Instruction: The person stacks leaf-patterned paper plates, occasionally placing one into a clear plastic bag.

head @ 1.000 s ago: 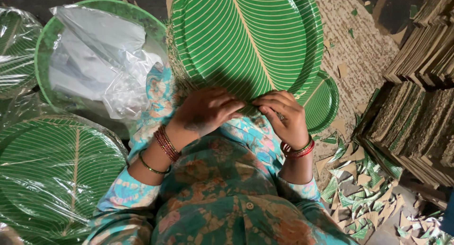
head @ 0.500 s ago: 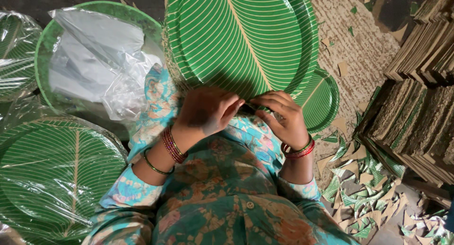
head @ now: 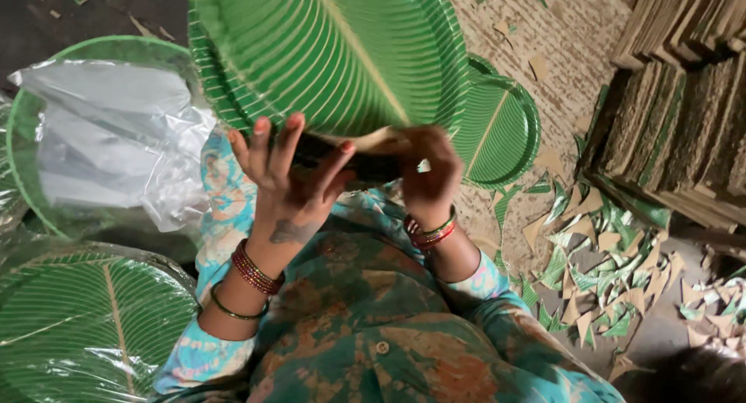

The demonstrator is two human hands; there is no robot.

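Left hand (head: 291,177) raised, fingers spread; right hand (head: 427,174) curled.

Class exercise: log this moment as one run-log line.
left hand: under stack of green leaf-pattern plates, fingers spread | right hand: gripping stack's near edge | stack: lifted, tilted | left: plastic bag
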